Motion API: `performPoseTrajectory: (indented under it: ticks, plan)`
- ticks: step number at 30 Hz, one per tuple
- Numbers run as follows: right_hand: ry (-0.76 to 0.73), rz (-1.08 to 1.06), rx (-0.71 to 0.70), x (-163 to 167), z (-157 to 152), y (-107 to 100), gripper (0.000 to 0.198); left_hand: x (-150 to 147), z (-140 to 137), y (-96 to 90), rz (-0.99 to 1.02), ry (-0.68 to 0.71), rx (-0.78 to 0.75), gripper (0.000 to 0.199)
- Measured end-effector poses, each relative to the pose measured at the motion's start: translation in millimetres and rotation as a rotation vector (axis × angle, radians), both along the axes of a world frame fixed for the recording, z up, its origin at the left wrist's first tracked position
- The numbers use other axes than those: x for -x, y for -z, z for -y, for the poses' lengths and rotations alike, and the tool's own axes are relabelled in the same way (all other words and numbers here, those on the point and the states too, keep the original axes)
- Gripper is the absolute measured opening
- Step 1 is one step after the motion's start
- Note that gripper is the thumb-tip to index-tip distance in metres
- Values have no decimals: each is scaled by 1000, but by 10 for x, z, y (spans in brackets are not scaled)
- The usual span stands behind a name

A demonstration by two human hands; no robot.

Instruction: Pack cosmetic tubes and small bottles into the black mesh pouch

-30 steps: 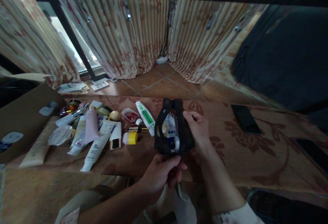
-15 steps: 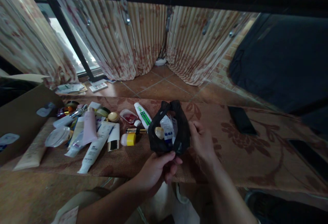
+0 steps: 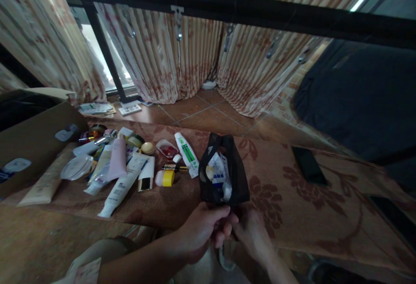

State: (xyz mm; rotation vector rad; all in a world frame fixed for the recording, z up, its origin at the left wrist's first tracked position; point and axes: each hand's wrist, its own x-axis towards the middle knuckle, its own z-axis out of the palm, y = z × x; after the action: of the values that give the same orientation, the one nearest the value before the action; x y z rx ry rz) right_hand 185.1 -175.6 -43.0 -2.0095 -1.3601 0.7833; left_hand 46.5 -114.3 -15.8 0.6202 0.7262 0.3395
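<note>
A black mesh pouch [image 3: 239, 184] gapes open on the cloth-covered bench, directly before me. Inside it lie a white and blue packet [image 3: 217, 173] and a small cream-coloured round piece [image 3: 209, 172]. With thumb and fingers closed, my left hand [image 3: 208, 227] pinches the near end of the pouch. My right hand [image 3: 255, 232] is beside it at the pouch's near right corner, its fingers smeared and partly hidden. Left of the pouch lie a white and green tube [image 3: 186, 154], a yellow-capped bottle [image 3: 165, 178] and a black and gold stick [image 3: 175, 168].
Several cosmetic tubes, including a pink one [image 3: 117, 160], and jars are heaped at the left beside a cardboard box [image 3: 35, 139]. Two dark phones lie at the right, the nearer-to-pouch phone [image 3: 308, 165] on the bench cloth [image 3: 292, 214]. Striped curtains [image 3: 195, 54] hang behind.
My right hand has moved from the pouch's right side down to its near end, beside my left hand. The view has shifted and tilted slightly.
</note>
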Motion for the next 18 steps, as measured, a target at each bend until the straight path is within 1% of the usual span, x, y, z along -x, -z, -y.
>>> performPoseTrajectory:
  ticks: [1, 4, 7, 9, 12, 14, 16, 18]
  plan:
    - [-2, 45, -4, 8, -12, 29, 29, -11, 17, -2, -6, 14, -11, 30]
    - [-92, 126, -23, 13, -39, 125, 32, -33, 44, -6, -27, 9, -30, 30]
    - [-94, 160, -43, 3, -34, 198, 34, -36, 45, -19, -22, -1, -35, 29]
    - [-132, 183, -62, -11, -28, 218, 34, -28, 36, -53, 14, 20, -20, 29]
    - [-184, 225, -94, -29, -44, 215, 30, -12, 0, -158, 85, 31, 10, 30]
    - [-163, 247, -83, -28, -71, 205, 30, -5, -35, -254, 106, -1, 26, 28]
    - [-135, 251, -84, -16, -94, 196, 33, -2, -66, -354, 120, -27, 94, 26]
    - [-111, 200, -87, 0, -104, 193, 36, 0, -84, -445, 138, -23, 185, 25]
